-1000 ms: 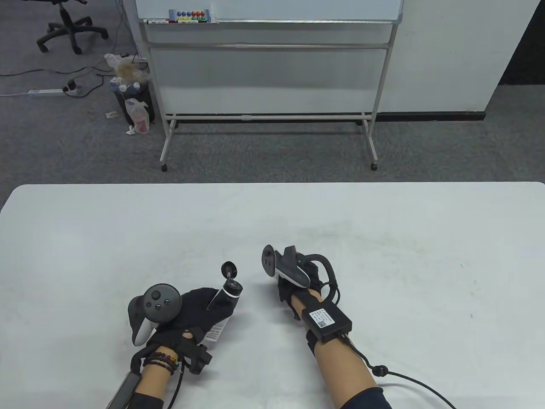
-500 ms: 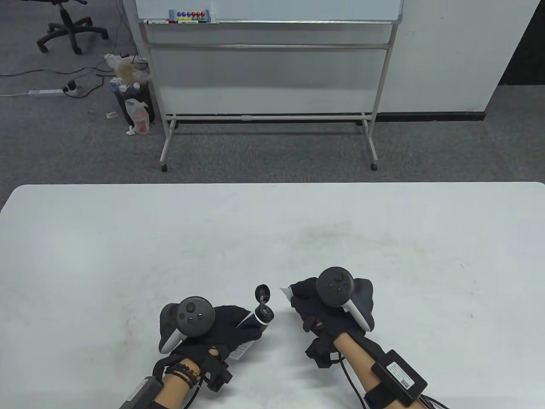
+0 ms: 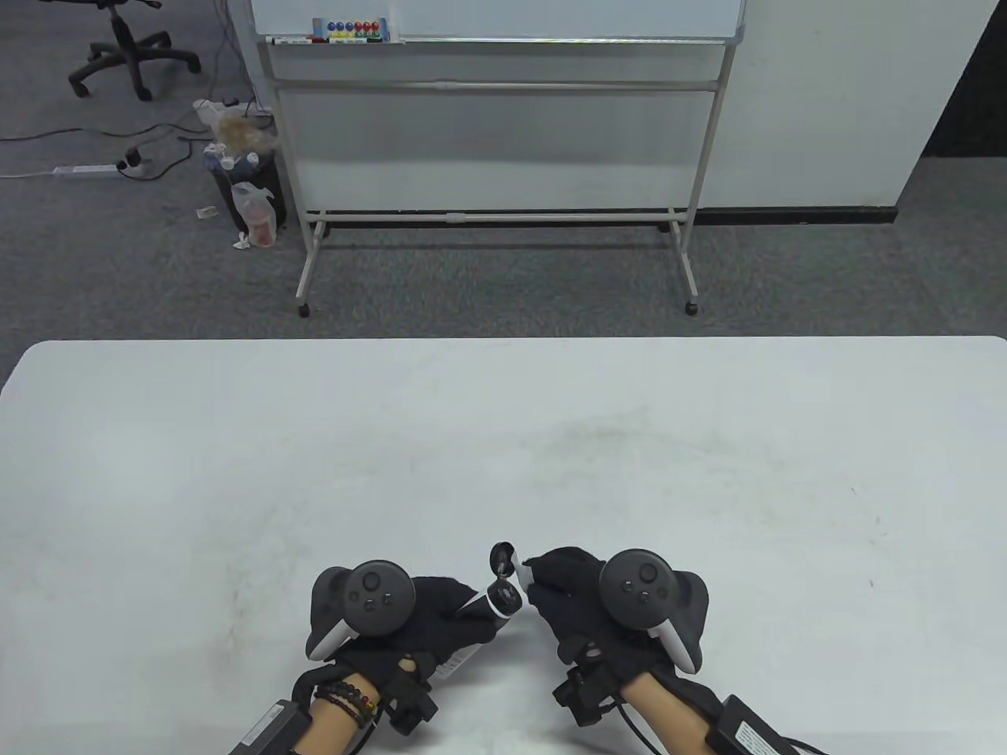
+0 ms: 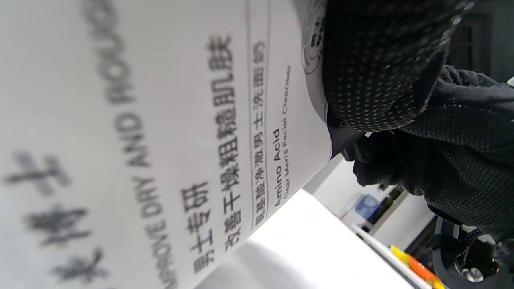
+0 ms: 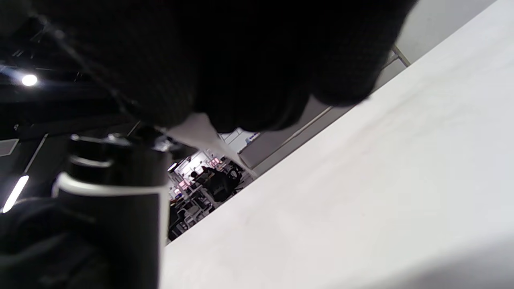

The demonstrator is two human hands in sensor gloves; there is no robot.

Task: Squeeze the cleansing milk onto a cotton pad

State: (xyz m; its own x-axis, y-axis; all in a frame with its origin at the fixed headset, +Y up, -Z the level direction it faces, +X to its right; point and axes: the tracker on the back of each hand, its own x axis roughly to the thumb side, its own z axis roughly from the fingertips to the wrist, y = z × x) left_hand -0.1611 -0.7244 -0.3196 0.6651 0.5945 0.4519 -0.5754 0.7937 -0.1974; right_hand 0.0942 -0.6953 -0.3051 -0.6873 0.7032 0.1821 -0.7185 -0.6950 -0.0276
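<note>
cleanser tube (image 4: 160, 120) reads "Amino Acid", "Facial Cleanser"

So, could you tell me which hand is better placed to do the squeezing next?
The left hand: it already grips the cleanser tube, flip cap open, nozzle by the cotton pad that the right hand holds.

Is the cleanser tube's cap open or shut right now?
Open. The flip cap stands swung back above the tube neck in the left hand, beside the pad the right hand holds.
</note>
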